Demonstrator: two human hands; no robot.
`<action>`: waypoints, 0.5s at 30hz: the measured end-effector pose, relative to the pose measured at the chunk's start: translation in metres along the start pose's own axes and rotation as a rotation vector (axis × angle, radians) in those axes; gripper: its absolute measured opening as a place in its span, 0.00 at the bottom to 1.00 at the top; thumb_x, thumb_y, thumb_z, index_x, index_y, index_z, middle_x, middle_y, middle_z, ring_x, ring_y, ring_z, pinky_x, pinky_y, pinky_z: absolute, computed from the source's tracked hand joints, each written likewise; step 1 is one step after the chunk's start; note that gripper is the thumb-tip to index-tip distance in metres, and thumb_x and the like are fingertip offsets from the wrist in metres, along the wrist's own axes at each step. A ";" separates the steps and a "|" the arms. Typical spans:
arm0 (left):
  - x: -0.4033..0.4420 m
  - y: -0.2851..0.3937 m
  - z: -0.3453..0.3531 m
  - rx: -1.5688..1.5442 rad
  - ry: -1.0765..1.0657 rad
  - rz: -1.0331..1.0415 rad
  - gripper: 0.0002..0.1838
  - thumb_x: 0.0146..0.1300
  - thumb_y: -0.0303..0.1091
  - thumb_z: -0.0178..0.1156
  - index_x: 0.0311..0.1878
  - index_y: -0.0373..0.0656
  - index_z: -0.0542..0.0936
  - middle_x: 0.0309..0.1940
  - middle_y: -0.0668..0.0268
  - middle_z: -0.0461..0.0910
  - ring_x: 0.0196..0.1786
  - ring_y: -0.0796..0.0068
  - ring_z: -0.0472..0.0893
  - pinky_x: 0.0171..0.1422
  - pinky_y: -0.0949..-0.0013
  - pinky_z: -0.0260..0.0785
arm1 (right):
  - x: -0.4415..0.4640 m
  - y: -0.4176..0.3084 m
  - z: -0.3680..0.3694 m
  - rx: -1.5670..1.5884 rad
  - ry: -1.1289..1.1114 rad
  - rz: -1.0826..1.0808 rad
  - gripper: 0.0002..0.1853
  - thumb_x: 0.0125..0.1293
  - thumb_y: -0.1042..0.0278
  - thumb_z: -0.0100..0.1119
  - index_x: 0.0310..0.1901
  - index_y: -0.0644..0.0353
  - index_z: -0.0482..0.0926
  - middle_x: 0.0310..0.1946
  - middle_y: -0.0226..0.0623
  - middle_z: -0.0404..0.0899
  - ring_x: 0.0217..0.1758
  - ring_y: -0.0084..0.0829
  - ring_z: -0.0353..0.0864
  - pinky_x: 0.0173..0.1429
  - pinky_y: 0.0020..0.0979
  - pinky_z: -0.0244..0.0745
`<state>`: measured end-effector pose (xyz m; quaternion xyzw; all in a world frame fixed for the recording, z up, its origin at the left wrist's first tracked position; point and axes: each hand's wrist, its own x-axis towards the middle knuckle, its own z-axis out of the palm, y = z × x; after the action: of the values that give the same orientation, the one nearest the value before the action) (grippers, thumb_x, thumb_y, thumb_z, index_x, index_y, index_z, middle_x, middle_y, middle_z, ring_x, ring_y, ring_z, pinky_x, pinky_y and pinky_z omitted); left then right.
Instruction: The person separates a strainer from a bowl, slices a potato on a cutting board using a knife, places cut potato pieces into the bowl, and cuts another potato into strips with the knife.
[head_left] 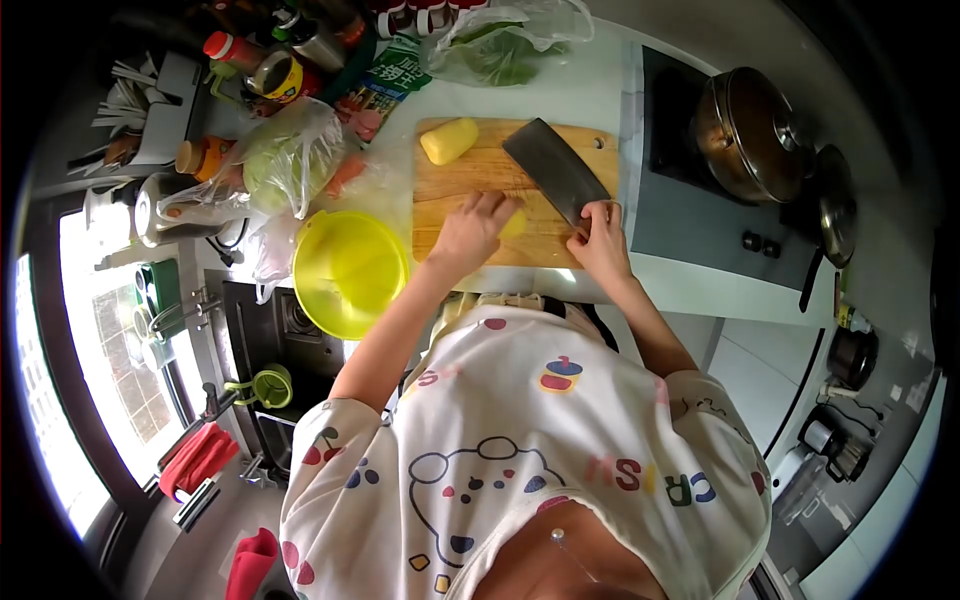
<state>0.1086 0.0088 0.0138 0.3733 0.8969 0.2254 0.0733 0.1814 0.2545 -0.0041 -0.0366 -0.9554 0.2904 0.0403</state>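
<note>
A wooden cutting board (440, 200) lies on the counter before me. My right hand (603, 243) is closed round the handle end of a cleaver (556, 172), whose broad dark blade points up and left across the board. My left hand (472, 232) rests on the board with its fingers bent over a pale yellow potato piece (513, 222), partly hidden by the fingers. The blade is apart from that piece. A larger peeled potato (449, 141) sits at the board's upper left.
Left of the board stands a yellow-green basin (350, 275), beside the dark sink (270, 330). Bagged cabbage (290, 165), bottles and a green packet (385, 85) crowd the upper left. Bagged greens (505, 55) lie behind the board. A lidded pot (750, 135) stands on the stove at right.
</note>
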 end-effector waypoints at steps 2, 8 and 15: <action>-0.004 0.009 0.004 0.016 -0.009 0.087 0.29 0.53 0.26 0.62 0.62 0.50 0.74 0.55 0.61 0.76 0.57 0.57 0.77 0.55 0.60 0.77 | 0.002 0.004 -0.007 -0.035 -0.003 -0.031 0.23 0.52 0.76 0.63 0.49 0.57 0.66 0.49 0.48 0.66 0.45 0.55 0.77 0.45 0.49 0.79; -0.005 0.021 0.020 0.034 0.060 0.189 0.31 0.51 0.25 0.66 0.62 0.48 0.76 0.63 0.61 0.74 0.67 0.57 0.71 0.76 0.51 0.59 | 0.017 0.024 -0.032 -0.012 -0.094 0.062 0.24 0.56 0.71 0.64 0.54 0.54 0.68 0.52 0.46 0.71 0.42 0.53 0.82 0.44 0.47 0.81; -0.019 0.021 0.027 -0.168 0.181 0.192 0.26 0.56 0.31 0.70 0.60 0.46 0.78 0.62 0.61 0.74 0.63 0.56 0.74 0.66 0.56 0.70 | 0.019 0.010 -0.063 0.140 -0.128 -0.105 0.12 0.64 0.70 0.59 0.49 0.58 0.81 0.44 0.40 0.80 0.38 0.49 0.83 0.40 0.41 0.82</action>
<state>0.1437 0.0177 -0.0011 0.4279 0.8381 0.3385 0.0012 0.1690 0.2992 0.0433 0.0349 -0.9339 0.3557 -0.0030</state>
